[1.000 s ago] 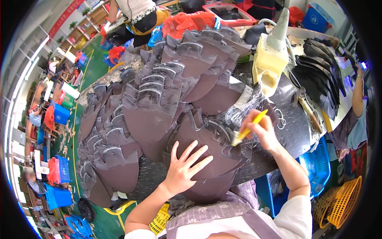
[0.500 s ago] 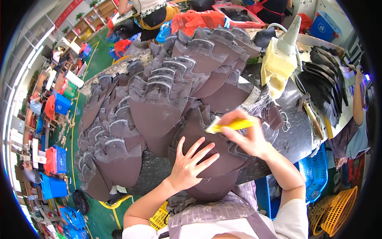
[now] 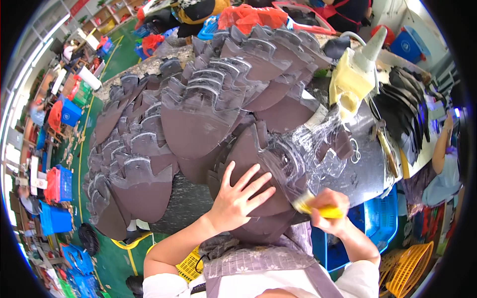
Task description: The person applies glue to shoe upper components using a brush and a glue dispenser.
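My left hand (image 3: 238, 201) lies flat, fingers spread, on a dark brown curved piece (image 3: 237, 149) like a shoe upper, part of an overlapping stack in front of me. My right hand (image 3: 332, 206) is closed round the yellow handle of a brush (image 3: 304, 202), whose pale bristles are at the stack's right edge. Shiny, whitish, glue-like film (image 3: 318, 149) and strands cover that edge and the table beside it. A glue-crusted yellowish container (image 3: 350, 82) with a grey cone on top stands just beyond. Whether the bristles touch the piece I cannot tell.
More brown pieces (image 3: 194, 126) lie in heaps across the left and far table. Black curved pieces (image 3: 405, 109) are fanned out at the right, near a wooden-handled tool (image 3: 386, 149). A blue basket (image 3: 380, 218) and yellow baskets (image 3: 410, 268) stand below. Other people work nearby.
My right hand has swept the brush down and right, from the upper middle of the stack to its lower right edge. The left hand stays pressed on the piece.
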`<state>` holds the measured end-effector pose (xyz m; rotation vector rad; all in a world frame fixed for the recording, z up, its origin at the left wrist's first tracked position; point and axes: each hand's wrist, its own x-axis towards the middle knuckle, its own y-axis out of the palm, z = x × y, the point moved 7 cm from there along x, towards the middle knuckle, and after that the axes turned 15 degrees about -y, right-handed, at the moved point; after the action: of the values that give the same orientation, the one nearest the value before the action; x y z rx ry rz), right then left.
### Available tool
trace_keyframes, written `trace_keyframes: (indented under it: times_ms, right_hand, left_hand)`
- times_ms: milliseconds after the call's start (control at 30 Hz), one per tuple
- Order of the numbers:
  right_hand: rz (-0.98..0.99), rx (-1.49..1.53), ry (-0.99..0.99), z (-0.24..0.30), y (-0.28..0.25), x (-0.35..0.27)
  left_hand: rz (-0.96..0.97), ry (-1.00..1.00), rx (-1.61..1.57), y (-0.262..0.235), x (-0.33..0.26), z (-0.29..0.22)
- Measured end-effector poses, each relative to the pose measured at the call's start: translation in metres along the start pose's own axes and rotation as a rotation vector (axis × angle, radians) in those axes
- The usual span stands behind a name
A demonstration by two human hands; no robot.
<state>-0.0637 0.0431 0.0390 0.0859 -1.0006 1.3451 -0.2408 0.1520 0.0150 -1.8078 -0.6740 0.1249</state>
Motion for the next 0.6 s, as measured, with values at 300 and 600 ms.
trace_keyframes:
  times_ms: [300, 600]
  right_hand:
    - [-0.104, 0.257, 0.469, -0.054, 0.021, 0.109]
    - [-0.426, -0.073, 0.04, -0.081, -0.036, 0.139]
  left_hand:
    - [0.019, 0.085, 0.043, 0.002, -0.005, -0.013]
    - [0.127, -0.06, -0.381, -0.019, 0.002, 0.001]
